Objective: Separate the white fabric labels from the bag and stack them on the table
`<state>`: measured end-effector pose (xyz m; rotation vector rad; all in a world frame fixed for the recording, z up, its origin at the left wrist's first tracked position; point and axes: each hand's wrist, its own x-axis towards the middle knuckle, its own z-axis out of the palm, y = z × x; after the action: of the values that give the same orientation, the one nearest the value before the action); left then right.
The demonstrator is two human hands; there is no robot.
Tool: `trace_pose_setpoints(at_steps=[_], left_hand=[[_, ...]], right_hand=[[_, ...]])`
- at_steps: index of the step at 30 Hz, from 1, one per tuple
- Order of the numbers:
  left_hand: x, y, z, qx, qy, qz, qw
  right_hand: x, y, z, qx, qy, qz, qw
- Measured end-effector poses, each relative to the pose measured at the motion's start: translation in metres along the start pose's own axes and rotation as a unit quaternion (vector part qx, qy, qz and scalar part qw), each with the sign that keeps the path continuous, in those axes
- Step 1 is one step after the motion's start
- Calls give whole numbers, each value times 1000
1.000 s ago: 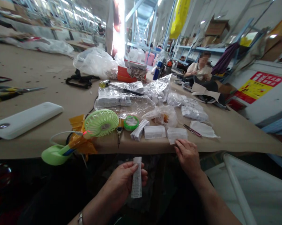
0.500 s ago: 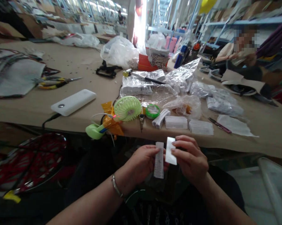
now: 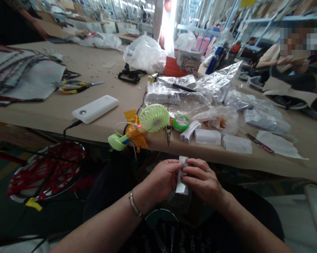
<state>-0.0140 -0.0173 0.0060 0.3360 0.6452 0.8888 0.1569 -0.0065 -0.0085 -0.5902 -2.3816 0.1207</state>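
My left hand [image 3: 160, 180] pinches a narrow white printed label strip [image 3: 180, 185] between thumb and fingers, just below the table's front edge. From the other side, my right hand [image 3: 203, 178] closes its fingers on a second white label, which lies over or against the first. The two labels overlap, and the fingers partly hide them. Fine rows of print run down the visible face. On the table edge beyond stand stacks of similar white labels: a fanned stack [image 3: 190, 131], a middle stack [image 3: 207, 137] and a right stack [image 3: 236, 144].
Close to the edge are a green tape roll [image 3: 181, 123], a pointed tool [image 3: 168, 134], a green fan [image 3: 154, 118] and a white power bank [image 3: 95, 109]. Pliers [image 3: 75, 86], clear plastic bags [image 3: 217, 84] and tweezers [image 3: 260, 143] lie around. A person sits at the far right.
My right hand has moved left, bringing its label from apart to against the strip in my left hand. The camera view has shifted left, so the table appears farther right.
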Motion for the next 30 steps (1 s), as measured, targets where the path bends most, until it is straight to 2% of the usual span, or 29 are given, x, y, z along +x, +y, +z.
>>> trace_pose_setpoints(at_steps=[4,10,12,14,16,17,19,20,22,24,28,30], left_hand=[[0,-2,1,-13,-22,-4,1000],[0,-3,6,-17,39,-6,999],[0,-3,6,-15,48,3,999],[0,-2,6,6,52,0,999],[-2,0,7,41,52,-12,998],[-3,0,8,58,51,-17,997],[-6,1,11,82,51,-22,995],[-7,0,12,90,50,-22,994],[-9,0,13,100,47,-18,994],[-11,-1,13,100,34,-15,994],[-15,1,6,64,-42,-42,996],[-15,0,1,49,-68,-59,995]], right_hand=[[0,2,-1,-2,-17,-7,1000],[-3,2,0,17,-26,-6,999],[-4,1,-1,48,-8,15,999],[-3,-1,-2,92,42,79,992],[2,-1,-4,149,91,195,965],[5,-1,-5,186,97,262,942],[14,0,-4,278,73,373,882],[18,1,-4,324,55,404,854],[25,2,-1,394,35,430,811],[29,1,3,436,37,438,785],[28,-4,9,492,52,474,728],[27,-8,11,501,60,486,714]])
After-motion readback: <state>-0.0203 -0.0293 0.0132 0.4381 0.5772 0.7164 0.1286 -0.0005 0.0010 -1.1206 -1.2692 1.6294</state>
